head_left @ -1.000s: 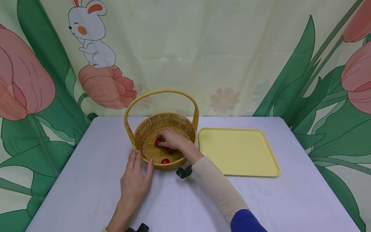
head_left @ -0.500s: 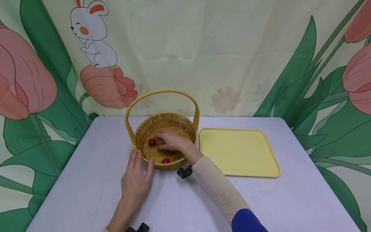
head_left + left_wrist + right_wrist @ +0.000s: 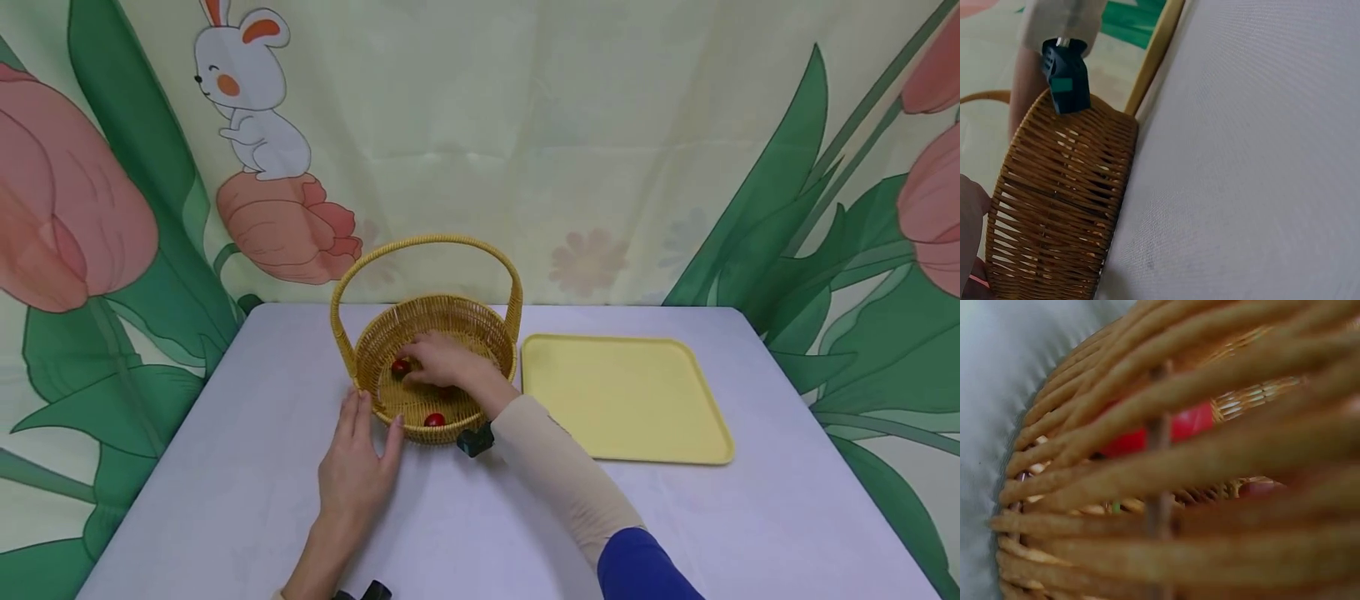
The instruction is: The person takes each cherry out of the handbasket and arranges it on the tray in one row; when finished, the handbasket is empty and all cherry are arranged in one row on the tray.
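- Right hand [image 3: 444, 364] reaches into the basket from its right side, with index finger and thumb at the near red piece; the head view does not tell whether they pinch it or only touch it.
- Red piece [image 3: 401, 367]: it lies inside the basket, toward the left of its floor, just to the left of the right hand's fingertips. It looks rounded, so no long axis can be told. I judge that a firm hold turns on this sideways relation: finger above, thumb below, piece at the mouth of the gap.
- Second red piece [image 3: 434, 420]: nearer the person, just inside the front rim, apart from the fingertips. A dark red patch [image 3: 447, 391] under the right hand is too covered to name.
- Basket [image 3: 450, 310]: upright on the bench [image 3: 225, 500], its arched handle [image 3: 426, 240] standing above it.
- Left hand [image 3: 356, 479]: outside the basket, fingers straight, tips against the front-left rim and thumb by the front wall. It holds no red piece. The basket's wall stands between it and the first piece, so the right hand is the nearer one.
- Tray [image 3: 626, 400]: yellow, flat, just right of the basket, beyond the right sleeve [image 3: 566, 475].
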Demonstrator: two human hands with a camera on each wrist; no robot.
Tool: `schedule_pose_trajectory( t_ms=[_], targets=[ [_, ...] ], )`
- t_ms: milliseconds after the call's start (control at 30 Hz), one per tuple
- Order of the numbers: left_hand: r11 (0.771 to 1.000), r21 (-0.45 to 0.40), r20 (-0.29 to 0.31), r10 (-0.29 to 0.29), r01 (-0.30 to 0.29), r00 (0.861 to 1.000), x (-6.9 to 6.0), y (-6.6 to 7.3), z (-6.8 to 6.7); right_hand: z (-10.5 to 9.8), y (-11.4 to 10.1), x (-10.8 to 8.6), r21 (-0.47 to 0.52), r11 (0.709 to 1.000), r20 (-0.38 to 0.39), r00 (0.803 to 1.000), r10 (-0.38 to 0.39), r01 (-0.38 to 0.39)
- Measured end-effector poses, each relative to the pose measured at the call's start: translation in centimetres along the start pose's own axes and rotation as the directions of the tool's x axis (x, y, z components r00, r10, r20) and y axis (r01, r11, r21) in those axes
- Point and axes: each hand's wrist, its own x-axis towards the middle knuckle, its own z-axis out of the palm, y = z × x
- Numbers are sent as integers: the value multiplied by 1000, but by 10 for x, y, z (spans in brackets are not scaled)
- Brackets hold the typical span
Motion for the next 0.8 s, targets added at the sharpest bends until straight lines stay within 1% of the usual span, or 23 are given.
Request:
schedule_pose_trajectory(
  t_ms=[67, 233, 467, 667, 800],
  targets=[
    [1000, 1, -1, 3, -3, 1000, -1, 0, 1, 2, -1, 1, -4, 1000, 8, 1000, -18, 18],
    [1000, 11, -12, 14, -14, 1000, -1, 1, 1, 3, -2, 1, 24, 998, 8, 998, -60, 59],
    [1000, 4, -25, 22, -21, 999, -1, 0, 0, 1, -3, -1, 123, 991, 41, 998, -57, 51],
    [1000, -2, -10, 11, -11, 1000, -1, 1, 0, 2, -3, -4, 122, 991, 41, 997, -61, 56],
    [1000, -1, -8, 4, -4, 1000, -1, 1, 0, 0, -5, -7, 140, 989, 31, 998, -58, 53]
  ],
)
